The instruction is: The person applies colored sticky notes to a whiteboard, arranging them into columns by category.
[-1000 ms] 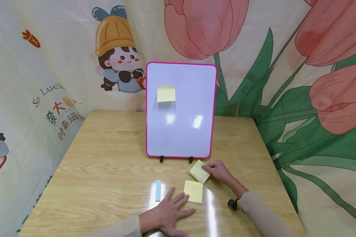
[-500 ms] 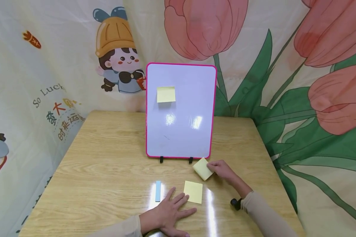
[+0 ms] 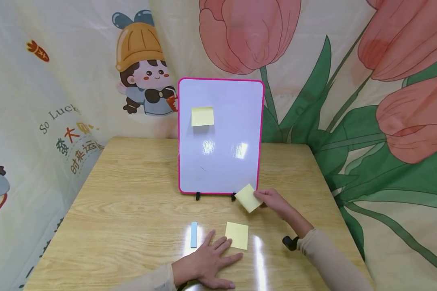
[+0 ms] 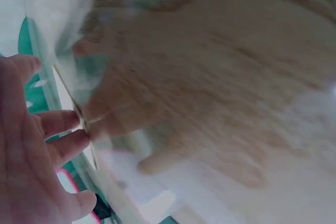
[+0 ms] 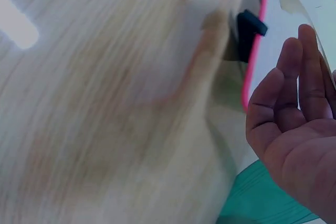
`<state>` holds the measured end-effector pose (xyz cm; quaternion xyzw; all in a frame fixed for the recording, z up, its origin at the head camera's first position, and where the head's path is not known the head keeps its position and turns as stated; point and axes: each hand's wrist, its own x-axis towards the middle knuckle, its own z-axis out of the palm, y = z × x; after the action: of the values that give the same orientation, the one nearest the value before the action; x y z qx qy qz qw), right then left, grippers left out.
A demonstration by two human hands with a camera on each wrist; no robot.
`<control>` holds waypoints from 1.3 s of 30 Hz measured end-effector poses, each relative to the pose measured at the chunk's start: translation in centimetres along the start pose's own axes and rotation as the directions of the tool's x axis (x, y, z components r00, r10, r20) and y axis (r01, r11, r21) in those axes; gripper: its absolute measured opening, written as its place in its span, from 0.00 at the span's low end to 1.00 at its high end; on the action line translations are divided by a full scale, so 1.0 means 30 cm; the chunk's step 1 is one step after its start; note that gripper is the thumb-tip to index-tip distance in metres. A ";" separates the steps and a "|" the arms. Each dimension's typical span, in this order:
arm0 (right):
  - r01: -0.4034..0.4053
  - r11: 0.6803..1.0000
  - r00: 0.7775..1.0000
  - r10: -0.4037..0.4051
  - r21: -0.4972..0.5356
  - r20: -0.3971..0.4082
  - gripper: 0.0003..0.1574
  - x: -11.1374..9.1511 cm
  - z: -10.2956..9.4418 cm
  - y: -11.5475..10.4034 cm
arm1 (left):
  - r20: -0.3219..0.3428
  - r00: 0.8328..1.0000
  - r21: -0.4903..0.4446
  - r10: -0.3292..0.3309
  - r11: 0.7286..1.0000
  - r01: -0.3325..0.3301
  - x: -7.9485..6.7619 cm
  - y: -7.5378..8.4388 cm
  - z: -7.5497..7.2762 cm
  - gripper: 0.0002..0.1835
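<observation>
Between thumb and fingers, my right hand [image 3: 276, 203] pinches a pale yellow sticky note [image 3: 249, 198] at its right corner. The note is tilted and overlaps the whiteboard's lower right corner in the head view. In the right wrist view the right hand [image 5: 299, 114] shows curved fingers, with the note edge-on behind them. My left hand [image 3: 211, 260] lies palm down with fingers spread. Its fingertips touch the near left edge of a second yellow pad of sticky notes [image 3: 237, 235] on the table. The left wrist view shows that hand [image 4: 39, 145] against the shiny tabletop.
A pink-framed whiteboard [image 3: 222, 161] stands upright on small black feet at the table's back. One yellow note [image 3: 202, 116] sticks to its upper left. A narrow blue strip [image 3: 194, 235] lies left of the pad on the wooden table [image 3: 131, 210]. A printed curtain [image 3: 76, 60] hangs behind.
My right hand has lifted its note up and slightly right, off the pad's far corner toward the whiteboard's lower right corner. The left hand has stayed nearly still.
</observation>
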<state>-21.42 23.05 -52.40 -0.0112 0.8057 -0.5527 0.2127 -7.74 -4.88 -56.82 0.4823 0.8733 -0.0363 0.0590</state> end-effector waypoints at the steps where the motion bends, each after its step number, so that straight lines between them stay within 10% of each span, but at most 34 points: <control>1: 0.005 1.000 1.000 -0.005 -0.002 0.005 0.26 -0.002 0.000 -0.010 | -0.009 1.000 -0.005 -0.003 1.000 0.003 0.004 0.000 0.000 0.43; 15: 0.007 0.999 0.999 -0.009 -0.044 -0.050 0.28 0.025 -0.022 -0.108 | -0.141 0.977 -0.248 -0.160 0.961 0.121 -0.069 -0.112 -0.065 0.36; 29: 0.041 0.996 0.992 -0.050 -0.079 -0.117 0.28 0.072 -0.056 -0.203 | -0.177 0.793 -0.498 -0.583 0.748 0.439 -0.282 -0.384 -0.069 0.35; 39: 0.101 0.981 0.977 -0.130 -0.167 -0.169 0.25 0.127 -0.051 -0.327 | -0.144 0.738 -0.525 -0.659 0.683 0.507 -0.289 -0.484 -0.026 0.36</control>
<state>-27.54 19.63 -44.42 -0.0249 0.8606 -0.4976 0.1051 -15.51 -19.77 -54.75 0.1456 0.9622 0.2298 0.0112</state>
